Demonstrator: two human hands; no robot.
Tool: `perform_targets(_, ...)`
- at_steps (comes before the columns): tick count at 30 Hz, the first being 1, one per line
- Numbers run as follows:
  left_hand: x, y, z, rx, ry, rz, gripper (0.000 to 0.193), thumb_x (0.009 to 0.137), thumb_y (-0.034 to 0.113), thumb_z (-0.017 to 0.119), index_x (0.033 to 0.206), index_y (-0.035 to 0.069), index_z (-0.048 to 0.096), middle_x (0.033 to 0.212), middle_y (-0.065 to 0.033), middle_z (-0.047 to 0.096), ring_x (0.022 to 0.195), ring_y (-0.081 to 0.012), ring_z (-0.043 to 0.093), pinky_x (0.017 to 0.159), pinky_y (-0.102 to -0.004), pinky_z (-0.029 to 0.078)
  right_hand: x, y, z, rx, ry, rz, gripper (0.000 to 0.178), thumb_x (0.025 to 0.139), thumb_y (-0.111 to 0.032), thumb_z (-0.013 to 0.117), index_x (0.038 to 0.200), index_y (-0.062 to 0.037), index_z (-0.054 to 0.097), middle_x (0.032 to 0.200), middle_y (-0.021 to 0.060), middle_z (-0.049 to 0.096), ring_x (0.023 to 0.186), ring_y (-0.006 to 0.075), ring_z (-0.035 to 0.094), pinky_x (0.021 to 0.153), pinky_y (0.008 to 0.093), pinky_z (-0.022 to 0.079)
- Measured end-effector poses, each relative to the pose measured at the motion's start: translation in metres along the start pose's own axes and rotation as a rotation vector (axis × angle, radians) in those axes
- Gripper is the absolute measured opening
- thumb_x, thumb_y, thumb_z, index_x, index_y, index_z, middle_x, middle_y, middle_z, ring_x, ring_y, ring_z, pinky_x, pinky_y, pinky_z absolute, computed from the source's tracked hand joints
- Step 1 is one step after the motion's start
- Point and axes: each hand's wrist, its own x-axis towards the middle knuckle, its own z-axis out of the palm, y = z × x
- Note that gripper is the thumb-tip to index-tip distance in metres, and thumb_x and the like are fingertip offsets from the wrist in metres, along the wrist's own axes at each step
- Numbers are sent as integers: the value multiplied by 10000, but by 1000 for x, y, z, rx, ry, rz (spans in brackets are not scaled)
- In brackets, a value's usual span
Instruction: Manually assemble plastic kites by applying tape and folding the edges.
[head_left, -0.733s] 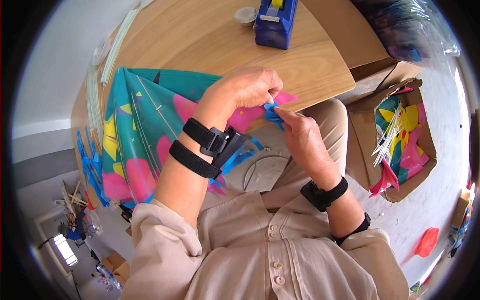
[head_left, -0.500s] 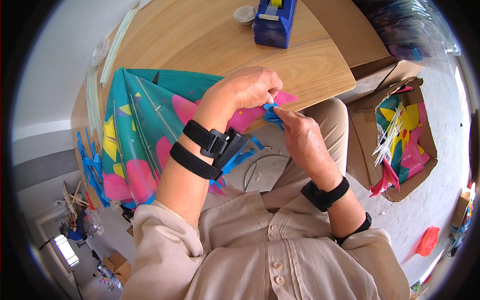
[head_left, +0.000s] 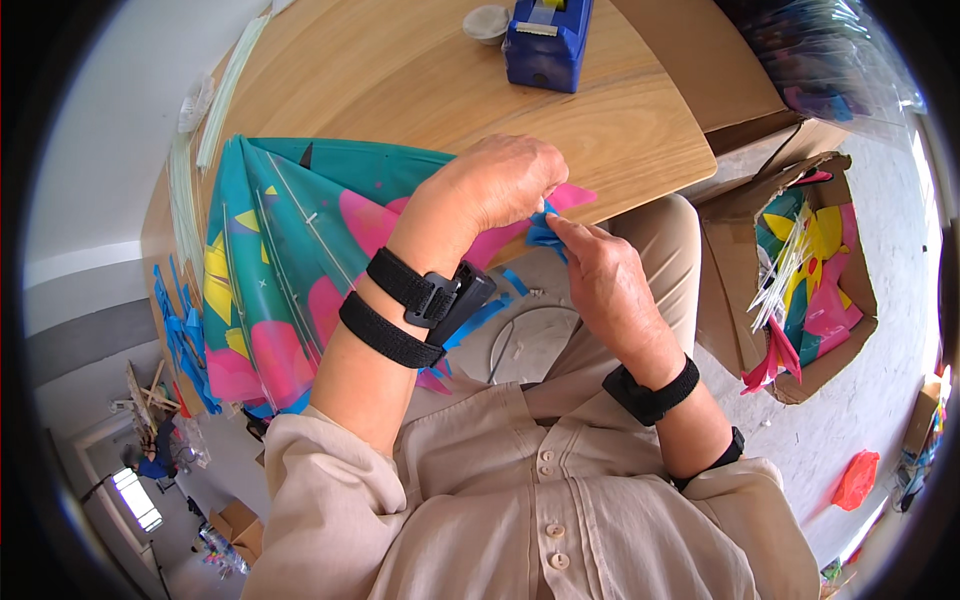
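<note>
A teal, pink and yellow sheet that looks like a kite [head_left: 285,225], with thin pale rods along it, lies over the table's near edge. My left hand [head_left: 505,180] is closed at its pink pointed tip, fingers curled down; they seem to pinch the tip with the end of a blue strip, though the hand partly hides this. Just to the right, my right hand [head_left: 605,275] pinches the bunched blue strip [head_left: 543,234] between thumb and finger. The two hands almost touch. More blue tails [head_left: 480,322] hang below my left forearm.
On the wooden table [head_left: 400,75] stand a blue tape dispenser [head_left: 548,48] and a small pale bowl [head_left: 486,25]. White rods [head_left: 233,90] and blue strips [head_left: 183,325] lie at its left side. To the right, an open cardboard box [head_left: 735,290] holds colourful kites. A red bag [head_left: 856,480] lies on the floor.
Both hands keep their pinch in nearly the same place. The blue strip between them has shifted very slightly.
</note>
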Motion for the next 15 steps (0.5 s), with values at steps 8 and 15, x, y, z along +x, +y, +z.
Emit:
perform_targets(8, 2, 1, -7, 138, -35, -167, 182, 688, 110, 698, 763, -16, 591, 831, -207, 626, 850, -353, 613, 722, -428, 489, -1, 0, -3, 31, -23, 44, 403, 745, 59, 502, 1133, -11, 586, 881, 213, 620, 763, 391, 614, 667, 419, 505)
perform_targets(15, -26, -31, -18, -146, 188, -337, 303, 655, 113, 759, 739, -9, 494, 742, -194, 579, 750, -382, 568, 639, -444, 439, 0, 6, -9, 238, 76, 40, 330, 742, 80, 523, 1045, -11, 617, 797, 190, 610, 710, 344, 615, 645, 358, 492)
